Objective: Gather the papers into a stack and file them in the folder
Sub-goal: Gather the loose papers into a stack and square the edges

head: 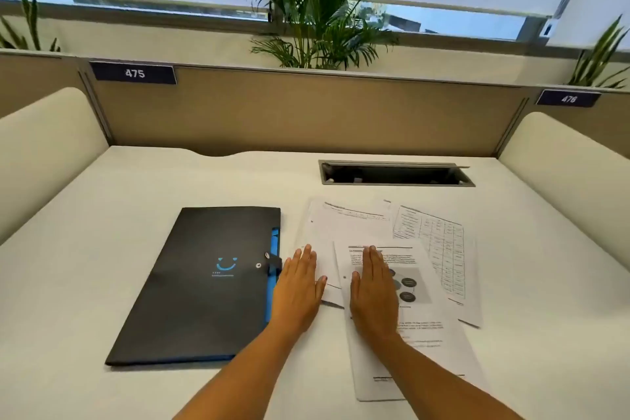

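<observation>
Both hands lie flat, fingers together: the right hand [373, 293] on overlapping printed papers [392, 249] fanning far-right, the left hand [298, 290] nearer the closed black folder [201, 283] (left, on the desk [136, 187]).

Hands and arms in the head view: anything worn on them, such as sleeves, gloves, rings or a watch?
Nothing worn that shows. The left hand and right hand are bare, with no gloves, rings or markings visible. Both forearms are bare down to the picture's bottom edge, with no sleeve, watch or bracelet in view. Fingernails look short and unpainted.
</observation>
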Tool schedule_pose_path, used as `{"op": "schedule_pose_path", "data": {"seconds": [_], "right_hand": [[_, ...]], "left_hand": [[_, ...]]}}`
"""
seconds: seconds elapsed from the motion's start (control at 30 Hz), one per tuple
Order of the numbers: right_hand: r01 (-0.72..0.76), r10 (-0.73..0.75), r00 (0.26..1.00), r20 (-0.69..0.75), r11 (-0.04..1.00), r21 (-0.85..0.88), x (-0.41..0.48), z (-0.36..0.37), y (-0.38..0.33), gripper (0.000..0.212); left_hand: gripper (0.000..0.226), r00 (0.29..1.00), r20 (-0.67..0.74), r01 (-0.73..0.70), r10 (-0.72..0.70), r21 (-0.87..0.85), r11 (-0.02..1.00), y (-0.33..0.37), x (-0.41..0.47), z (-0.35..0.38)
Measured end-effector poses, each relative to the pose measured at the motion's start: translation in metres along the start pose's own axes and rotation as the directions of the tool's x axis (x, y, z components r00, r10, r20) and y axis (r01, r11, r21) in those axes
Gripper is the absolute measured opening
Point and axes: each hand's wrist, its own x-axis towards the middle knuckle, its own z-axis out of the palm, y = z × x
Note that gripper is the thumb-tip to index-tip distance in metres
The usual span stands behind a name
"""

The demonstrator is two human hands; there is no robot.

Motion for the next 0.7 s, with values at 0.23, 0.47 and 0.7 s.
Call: {"op": "schedule_pose_path", "data": {"seconds": [0.23,0.47,0.7], "right_hand": [[-0.136,0.150,0.977,0.153,0.986,-0.100,-0.002,0.014,0.013,0.056],[-0.254,0.239,0.964,0.112,0.956,0.145,0.000,0.002,0.010,0.052],[-0.437,0.439,0.898,-0.009,0.896,0.075,-0.014,-0.030,0.033,0.056]], "left_hand": [[0.064,0.992,0.124,-0.018,0.013,0.041,0.999,-0.006,0.003,0.017],[0.065,0.995,0.098,-0.023,0.021,0.021,1.000,-0.008,0.003,0.022],[0.063,0.997,0.077,-0.014,0.015,-0.015,1.000,-0.005,0.008,0.021]]}}
